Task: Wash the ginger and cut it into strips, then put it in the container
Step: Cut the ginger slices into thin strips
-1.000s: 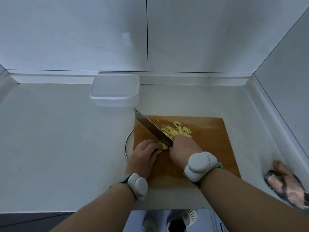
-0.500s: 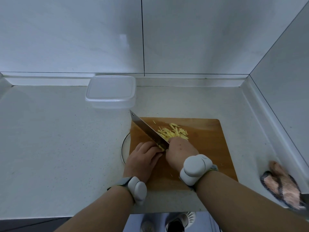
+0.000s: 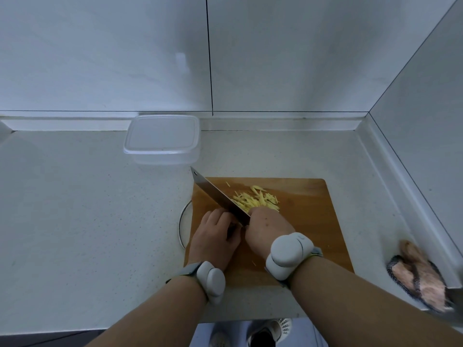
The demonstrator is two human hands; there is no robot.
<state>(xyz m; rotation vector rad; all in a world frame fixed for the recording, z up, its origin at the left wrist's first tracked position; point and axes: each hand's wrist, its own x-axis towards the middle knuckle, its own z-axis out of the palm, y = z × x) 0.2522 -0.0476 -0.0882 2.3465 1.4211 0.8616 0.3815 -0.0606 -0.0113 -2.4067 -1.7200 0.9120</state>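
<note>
A wooden cutting board (image 3: 308,216) lies on the counter. A pile of pale yellow ginger strips (image 3: 255,200) sits near its middle back. My right hand (image 3: 268,229) grips the handle of a cleaver (image 3: 218,196), whose blade slants from the board's far left corner down to my fingers. My left hand (image 3: 215,236) is curled on the board just left of the blade; whatever it presses is hidden under my fingers. A clear plastic container (image 3: 162,139) with its lid on stands behind the board near the wall.
A round metal rim (image 3: 183,221) pokes out from under the board's left edge. A pink and grey cloth (image 3: 421,274) lies at the right by the corner wall. The counter's front edge runs just below my wrists.
The blade's tip has dipped slightly and my left hand has closed in against the blade. The small uncut ginger piece seen earlier at my fingertips is hidden now.
</note>
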